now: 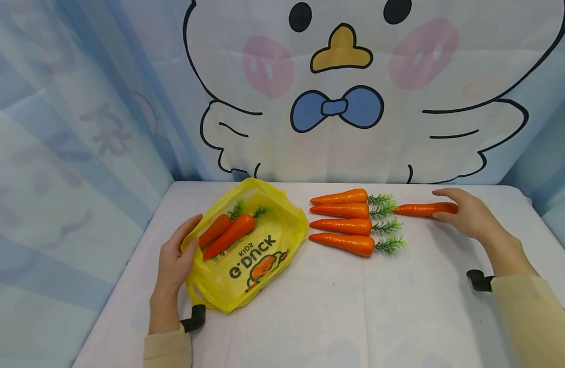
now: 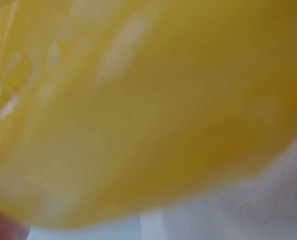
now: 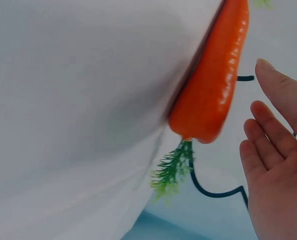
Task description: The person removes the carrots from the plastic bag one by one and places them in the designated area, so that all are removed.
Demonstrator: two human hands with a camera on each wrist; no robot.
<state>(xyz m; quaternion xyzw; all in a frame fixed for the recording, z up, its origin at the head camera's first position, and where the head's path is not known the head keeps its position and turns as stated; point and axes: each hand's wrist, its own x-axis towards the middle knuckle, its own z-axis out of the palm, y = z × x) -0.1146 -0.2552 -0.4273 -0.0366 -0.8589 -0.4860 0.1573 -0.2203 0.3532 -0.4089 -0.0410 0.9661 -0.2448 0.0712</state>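
Note:
My left hand (image 1: 175,258) pinches the left edge of a yellow plastic bag (image 1: 282,214), thumb on the inner side. Inside the bag's spread mouth lie two orange toy carrots (image 1: 229,236) with green tops. Blurred yellow plastic (image 2: 138,110) fills most of the left wrist view. At the right, my right hand (image 1: 471,213) is at the thick end of a single toy carrot (image 1: 425,209) lying on the table. In the right wrist view, that carrot (image 3: 211,75) lies apart from the fingers, which are loosely extended, thumb spread.
Several more toy carrots (image 1: 342,225) lie in a stacked row mid-table, tips left and green tops right. A white cloth (image 1: 319,317) covers the table. Behind it hangs a curtain (image 1: 402,148) with a cartoon duck; another blue curtain (image 1: 80,179) hangs at the left.

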